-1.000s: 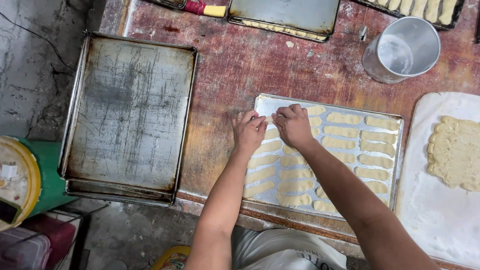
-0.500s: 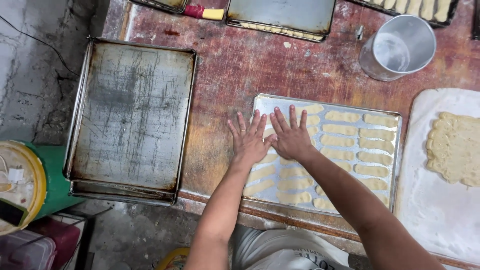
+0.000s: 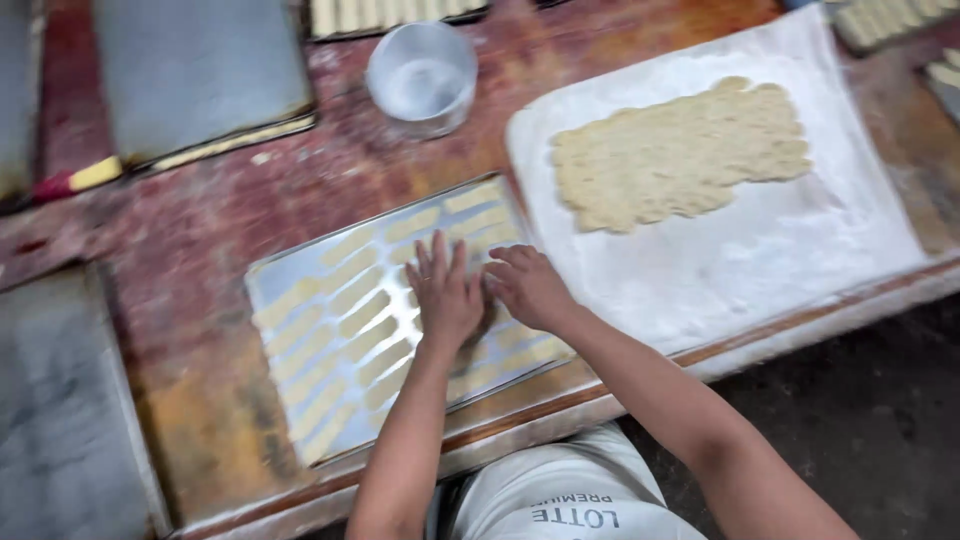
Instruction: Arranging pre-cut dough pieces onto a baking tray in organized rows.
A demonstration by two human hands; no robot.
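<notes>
Dough strips (image 3: 340, 320) under flat left hand (image 3: 445, 290)

A working bakery: a worn reddish wooden worktop (image 3: 230, 230) carries battered metal baking trays (image 3: 200, 70), one shiny tray lined with pale dough strips (image 3: 340, 330), and a floured white board (image 3: 760, 250) bearing a rolled dough sheet (image 3: 680, 150).

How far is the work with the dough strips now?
Done: rows of dough strips fill most of the metal tray. In hand: the left hand and right hand rest on strips there. Left: the flat dough sheet on the floured board lies uncut.
</notes>
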